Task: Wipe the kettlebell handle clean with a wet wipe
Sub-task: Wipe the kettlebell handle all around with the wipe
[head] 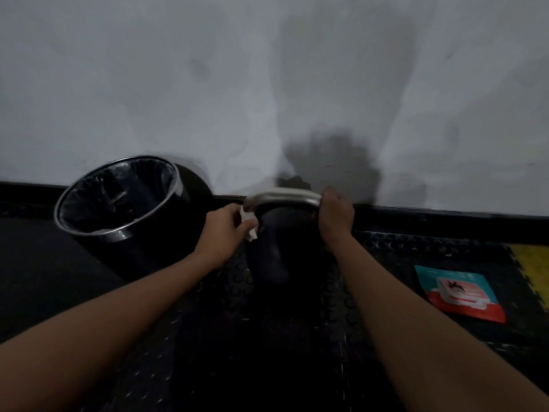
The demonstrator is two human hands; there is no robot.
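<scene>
Left hand presses wipe on handle; right hand grips it

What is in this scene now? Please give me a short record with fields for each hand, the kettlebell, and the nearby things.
left hand: presses crumpled white wet wipe on left bend of handle
right hand: grips right end of curved silver metal handle
kettlebell: black round body, on black studded rubber mat
left side: black round bin with plastic liner
right side: teal and red wipe packet, flat on mat
</scene>
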